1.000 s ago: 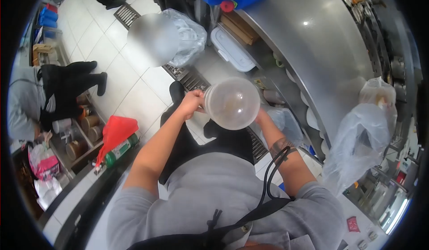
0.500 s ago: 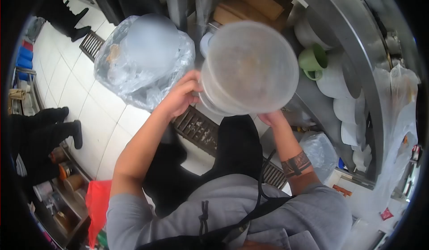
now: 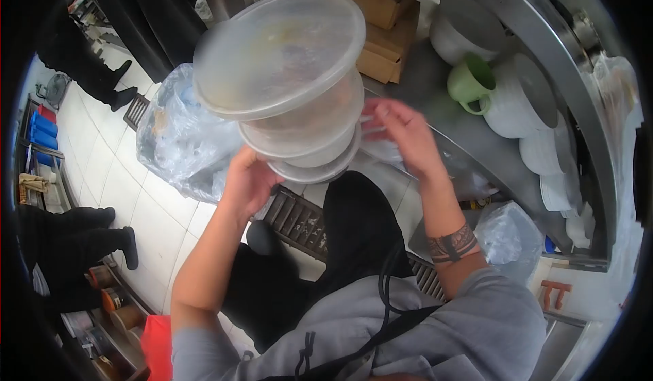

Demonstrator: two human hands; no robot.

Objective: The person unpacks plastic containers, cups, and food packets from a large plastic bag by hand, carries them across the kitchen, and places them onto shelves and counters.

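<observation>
A stack of round translucent lidded containers (image 3: 299, 119) hangs in front of me, tilted, with a large lid (image 3: 286, 51) on top. My left hand (image 3: 248, 180) grips the stack low on its left side, the fingers partly hidden behind it. On the right, my right hand (image 3: 401, 133) is beside the stack with its fingers apart; whether the fingertips touch the rim is hard to tell. Left of the stack and below it is a clear plastic bag (image 3: 183, 139) with pale contents.
The steel shelf at the right bears white bowls (image 3: 517, 98), a green mug (image 3: 471, 84) and cardboard boxes (image 3: 388, 41). A clear bag (image 3: 507, 235) sits lower right. Two people's legs (image 3: 81, 228) show at the left, near a drain grate (image 3: 296, 221).
The container stack has moved up and left and now shows its side. My right hand has come out from behind it with fingers spread. The view has shifted toward the shelf.
</observation>
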